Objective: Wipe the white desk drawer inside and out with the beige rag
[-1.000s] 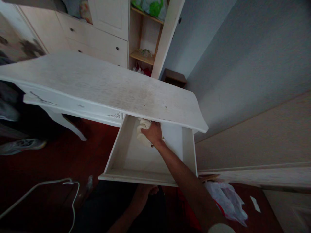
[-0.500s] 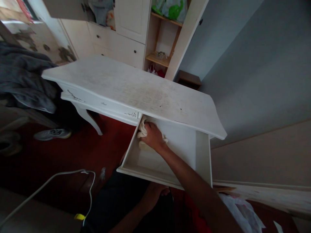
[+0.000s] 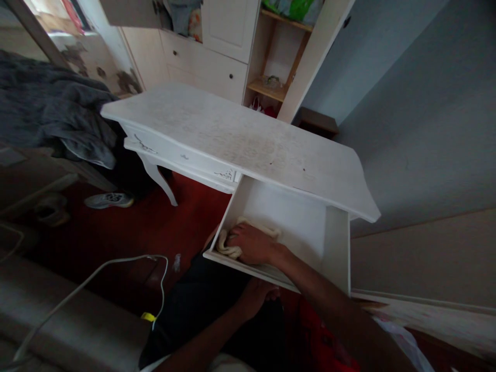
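Note:
A white drawer is pulled out from the right half of a white desk. Inside it, at the front left corner, my right hand presses a cream cloth against the drawer's bottom, fingers closed over it. Part of the cloth spreads out behind the hand. My left hand is beneath the drawer's front edge, above my dark-clothed leg; its fingers are partly hidden, and I cannot make out whether they grip the drawer. Smudges and small dark specks mark the desktop.
Left of the desk lies a heap of grey cloth, with a shoe on the red floor. A white cable loops at the lower left. Behind stand white cupboards; a grey wall borders the right side.
My right hand has moved the cloth from the drawer's back left corner toward its front left corner. The view has shifted slightly left; the left hand stays under the drawer.

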Demonstrator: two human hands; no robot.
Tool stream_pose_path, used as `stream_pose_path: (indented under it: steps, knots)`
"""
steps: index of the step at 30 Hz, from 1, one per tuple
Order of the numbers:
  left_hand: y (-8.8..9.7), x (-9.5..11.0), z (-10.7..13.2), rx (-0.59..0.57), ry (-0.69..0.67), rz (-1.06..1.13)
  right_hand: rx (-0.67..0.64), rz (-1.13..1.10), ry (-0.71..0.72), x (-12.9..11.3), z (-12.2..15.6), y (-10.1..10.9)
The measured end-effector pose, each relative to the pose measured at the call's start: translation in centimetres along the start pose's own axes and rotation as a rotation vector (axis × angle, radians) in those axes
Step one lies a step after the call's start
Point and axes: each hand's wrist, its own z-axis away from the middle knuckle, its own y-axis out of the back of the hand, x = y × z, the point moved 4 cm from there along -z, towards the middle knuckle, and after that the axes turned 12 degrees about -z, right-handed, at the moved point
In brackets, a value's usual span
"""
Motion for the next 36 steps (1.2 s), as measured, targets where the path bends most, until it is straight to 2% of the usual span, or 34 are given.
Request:
stream_pose_path:
  steps: [3,6,13,18,20,22,26,29,32,34,36]
  knots:
    - [0.0,-0.3,-0.1,-0.008,-0.014,-0.018,-0.053,0.001,0.088,0.1,0.7,0.1]
    - [0.2,-0.4,0.0,0.009,0.009,-0.007,-0.073,-0.03,0.08,0.6,2.3,0.2]
    - [0.3,0.0,0.2,-0.004,0.026,-0.001,-0.111,-0.12,-0.11,2.0,9.2,0.8]
    - [0.2,0.0,0.2,0.001,0.027,0.005,-0.03,-0.203,-0.37,4.1,14.5,1.1]
    - [0.2,-0.1,0.2,0.004,0.027,0.008,0.064,-0.237,-0.442,5.2,15.9,1.5]
    - [0.1,0.0,0.2,0.009,0.031,0.012,0.196,-0.272,-0.456,6.2,16.4,2.2]
    - [0.1,0.4,0.4,0.002,0.028,0.004,0.599,-0.291,-0.459,7.2,15.5,5.3]
    - [0.1,0.7,0.5,0.001,0.023,0.002,0.867,-0.264,-0.438,6.7,13.7,8.0]
    - [0.1,0.8,0.5,0.004,0.028,0.026,1.06,-0.28,-0.374,5.6,11.3,10.1]
    - [0.1,0.7,0.4,0.003,0.028,0.036,1.147,-0.277,-0.334,4.8,9.3,11.0]
    - [0.2,0.8,0.5,0.003,0.027,0.029,1.162,-0.239,-0.29,4.1,6.9,11.5]
